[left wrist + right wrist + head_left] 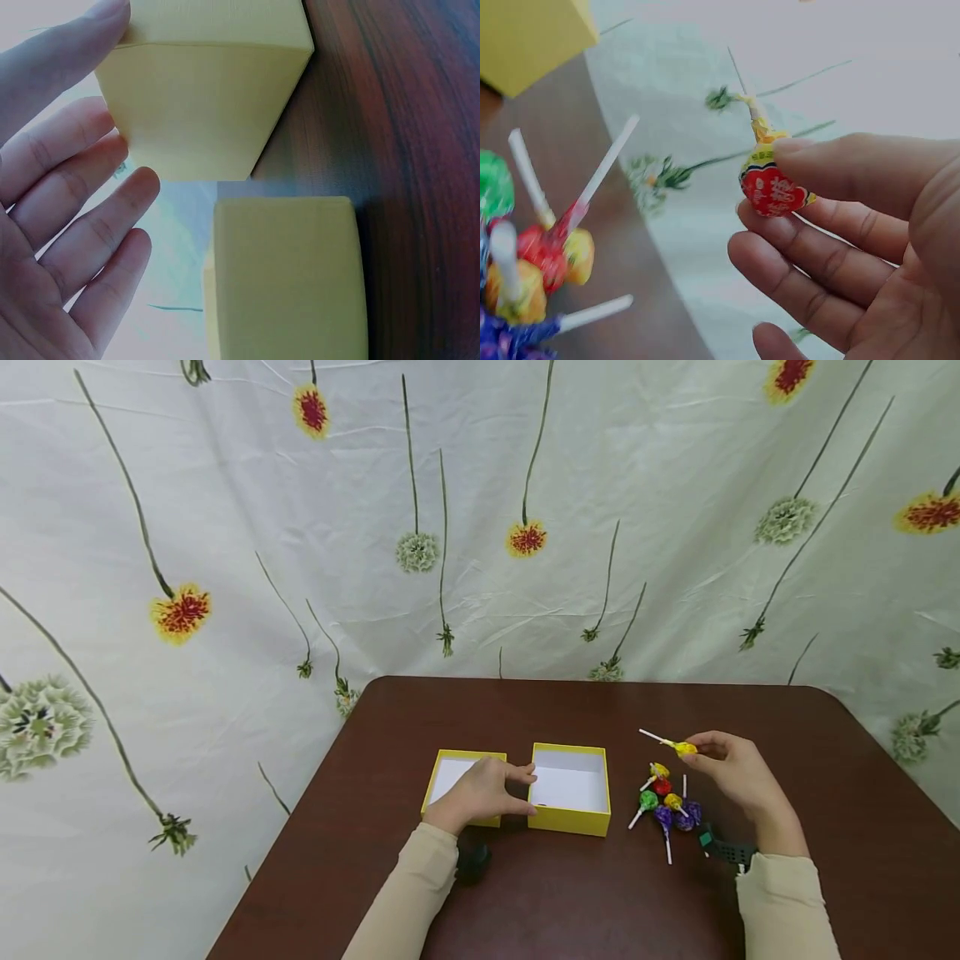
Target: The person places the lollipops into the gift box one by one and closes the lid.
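Note:
My right hand (738,770) pinches a wrapped lollipop (769,184) by its candy head between thumb and fingers. Its wrapper is yellow and red, and the white stick points away to the upper left in the head view. My left hand (483,789) touches the left side of an open yellow box (570,822) with a white inside. The left thumb lies by the box's front left corner, and the fingertips meet the rim with the fingers loosely extended. Below the right hand lies a cluster of lollipops, with green (648,801), red (662,786), yellow (659,770) and purple (686,816) wrappers.
A second yellow box part (468,753), white inside, lies left of the box, partly hidden by my left hand. All stand on a dark brown table (592,893). A white flowered cloth (480,602) hangs behind the table. Dark bands (731,850) sit around the wrists.

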A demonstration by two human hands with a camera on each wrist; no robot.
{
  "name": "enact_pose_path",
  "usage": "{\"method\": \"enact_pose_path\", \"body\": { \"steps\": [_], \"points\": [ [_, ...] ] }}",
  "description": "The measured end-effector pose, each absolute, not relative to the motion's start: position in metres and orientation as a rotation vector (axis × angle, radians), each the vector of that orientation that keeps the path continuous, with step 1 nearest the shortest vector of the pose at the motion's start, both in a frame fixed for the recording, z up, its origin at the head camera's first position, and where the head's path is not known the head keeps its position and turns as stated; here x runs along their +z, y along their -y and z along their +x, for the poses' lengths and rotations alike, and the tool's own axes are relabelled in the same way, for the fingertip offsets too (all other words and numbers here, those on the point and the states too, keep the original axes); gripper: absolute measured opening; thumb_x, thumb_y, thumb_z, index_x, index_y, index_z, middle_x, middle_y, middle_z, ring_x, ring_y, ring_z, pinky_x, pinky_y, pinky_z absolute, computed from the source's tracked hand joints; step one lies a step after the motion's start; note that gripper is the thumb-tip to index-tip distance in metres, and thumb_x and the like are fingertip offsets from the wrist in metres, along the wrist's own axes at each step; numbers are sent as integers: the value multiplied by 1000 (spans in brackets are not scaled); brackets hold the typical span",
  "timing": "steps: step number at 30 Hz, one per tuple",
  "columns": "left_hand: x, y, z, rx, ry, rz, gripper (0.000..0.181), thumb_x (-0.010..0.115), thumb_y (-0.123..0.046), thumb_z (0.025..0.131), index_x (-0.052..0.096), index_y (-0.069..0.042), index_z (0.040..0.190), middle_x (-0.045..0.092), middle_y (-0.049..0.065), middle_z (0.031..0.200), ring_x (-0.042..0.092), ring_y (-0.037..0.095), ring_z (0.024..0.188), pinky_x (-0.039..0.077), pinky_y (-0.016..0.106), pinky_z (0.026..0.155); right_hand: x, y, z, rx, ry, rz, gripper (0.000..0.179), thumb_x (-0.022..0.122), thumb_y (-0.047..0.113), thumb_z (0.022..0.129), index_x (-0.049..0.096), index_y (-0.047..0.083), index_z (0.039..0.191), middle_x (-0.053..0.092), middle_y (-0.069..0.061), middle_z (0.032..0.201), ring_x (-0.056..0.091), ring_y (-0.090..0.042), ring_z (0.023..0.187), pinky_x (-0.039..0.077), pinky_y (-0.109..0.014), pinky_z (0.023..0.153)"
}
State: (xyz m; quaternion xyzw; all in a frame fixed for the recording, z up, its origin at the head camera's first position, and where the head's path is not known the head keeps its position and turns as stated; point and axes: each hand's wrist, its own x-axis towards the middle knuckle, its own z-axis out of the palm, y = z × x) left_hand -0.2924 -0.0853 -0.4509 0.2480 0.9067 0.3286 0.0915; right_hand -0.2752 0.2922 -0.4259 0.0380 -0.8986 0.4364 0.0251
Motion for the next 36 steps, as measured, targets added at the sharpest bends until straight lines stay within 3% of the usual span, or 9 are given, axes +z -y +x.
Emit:
{"method": "enact_pose_path", "body": {
  "steps": [5,13,17,23,27,31,36],
  "points": [
    [-452,86,-293,986,-2689,740,53,87,-32,77,73,-14,124,61,-2,141,53,23,136,50,35,102,-413,-284,-271,1327,2748,181,36,60,22,102,61,-3,127,63,-24,123,62,-29,105,52,-23,79],
    [-452,86,-294,984,-2683,755,52,87,-32,77,73,-14,124,61,-2,141,55,24,135,49,26,84,-400,-271,-266,1382,2692,264,38,60,25,102,60,-1,129,62,-22,127,61,2,94,54,-24,80],
    [-452,85,-295,983,-2685,762,52,87,-32,78,73,-15,125,61,-2,141,52,24,137,50,27,90,-398,-264,-266,1456,2634,319,37,61,20,101,59,-4,129,62,-23,126,63,7,92,53,-18,78],
    [-452,85,-294,989,-2682,744,52,87,-31,77,73,-15,125,61,-2,141,52,24,137,51,32,97,-396,-250,-265,1601,2589,353,36,63,14,99,59,-4,130,61,-26,124,68,1,85,57,-24,66],
    [-451,85,-294,993,-2684,747,52,87,-31,77,73,-14,124,61,-1,140,54,23,136,52,32,98,-396,-242,-264,1606,2582,391,34,65,10,97,61,-3,128,62,-26,123,62,-3,75,52,-26,55],
    [-451,85,-294,993,-2686,756,52,87,-32,77,73,-13,124,61,0,140,54,24,135,52,33,98,-397,-234,-264,1535,2590,473,30,67,6,95,66,0,124,63,-19,121,63,-5,81,55,-21,64],
    [-451,85,-293,997,-2689,756,52,87,-31,77,73,-13,123,61,0,140,53,24,136,51,31,94,-398,-224,-265,1518,2588,574,32,67,2,94,67,1,125,61,-16,121,65,-20,103,58,-22,76]
  ]
}}
